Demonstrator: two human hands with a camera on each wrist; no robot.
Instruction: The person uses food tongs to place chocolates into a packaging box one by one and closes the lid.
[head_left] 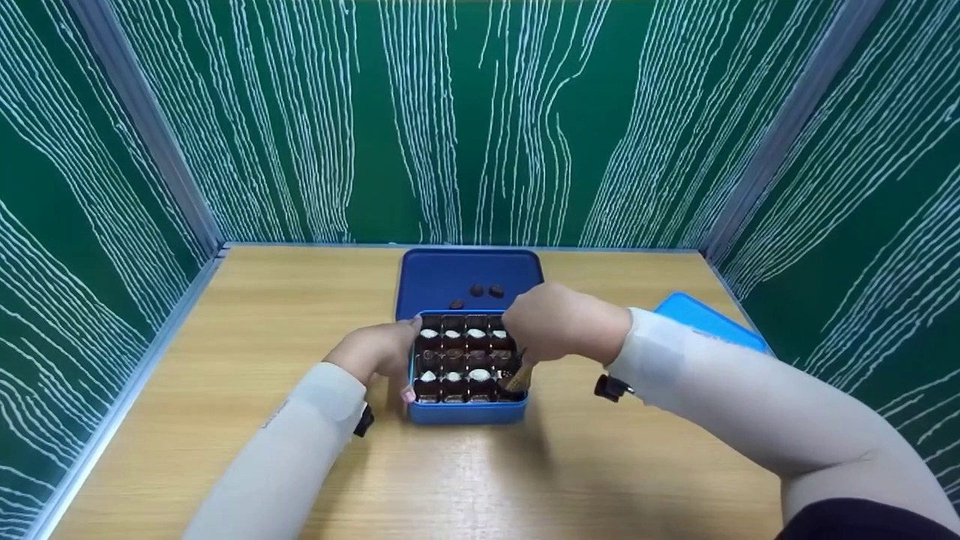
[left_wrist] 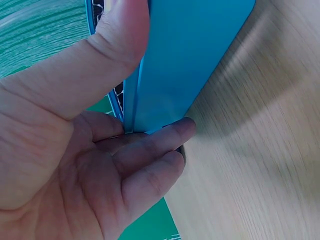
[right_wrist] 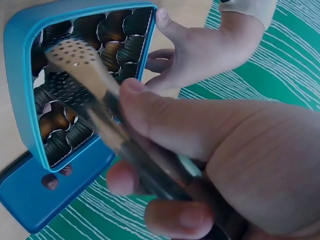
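Observation:
A blue box with a divided tray of dark and white chocolates stands in the middle of the head view. My left hand holds its left side; in the left wrist view the thumb lies against the wall while the fingers bend around the far corner. From the right, my right hand reaches over the box and grips metal tongs with perforated ends. Those ends are down in the tray's right-hand compartments. Whether a chocolate sits between them, I cannot tell.
Behind the box lies a dark blue tray or lid with a few dark chocolates on it. A lighter blue flat piece rests on the table at the right, partly behind the right forearm. Green panels enclose the table.

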